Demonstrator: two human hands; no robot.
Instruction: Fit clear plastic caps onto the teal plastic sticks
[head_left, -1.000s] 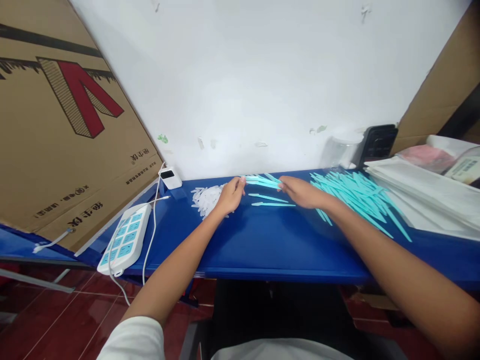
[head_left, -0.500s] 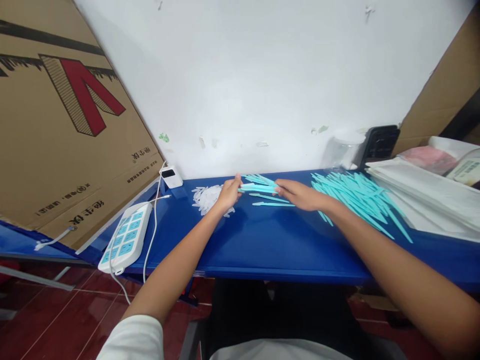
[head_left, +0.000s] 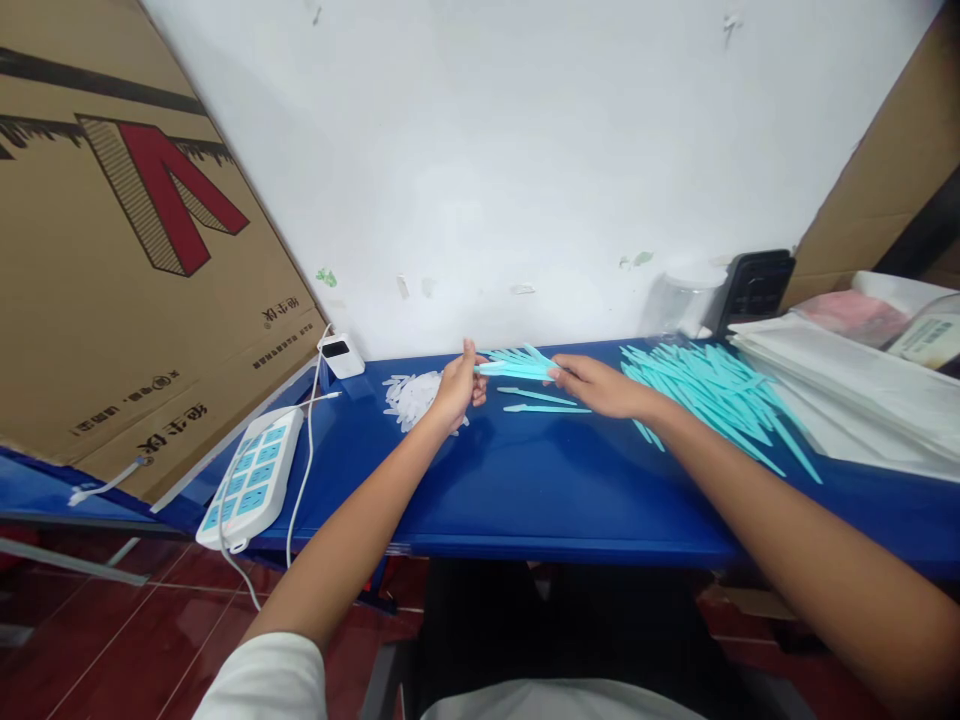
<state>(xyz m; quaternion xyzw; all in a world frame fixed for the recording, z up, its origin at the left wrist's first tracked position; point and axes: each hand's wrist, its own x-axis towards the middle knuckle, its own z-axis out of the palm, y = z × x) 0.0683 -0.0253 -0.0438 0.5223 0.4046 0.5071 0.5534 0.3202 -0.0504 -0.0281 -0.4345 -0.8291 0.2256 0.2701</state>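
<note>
Both hands hold one small bundle of turquoise plastic sticks just above the blue table. My left hand pinches its left end with the thumb raised. My right hand grips its right end, fingers closed. Two loose turquoise sticks lie on the table under the bundle. A big heap of the same sticks spreads to the right of my right hand. Just left of my left hand sits a pile of small clear plastic caps.
A white power strip with cables lies at the table's left end below a leaning cardboard sheet. A small white charger, a clear jar and a black device stand by the wall. Stacked white bags fill the right.
The bundle has been gathered tighter and lifted slightly. My left hand has shifted a little and its thumb now points up. My right hand has barely moved.
</note>
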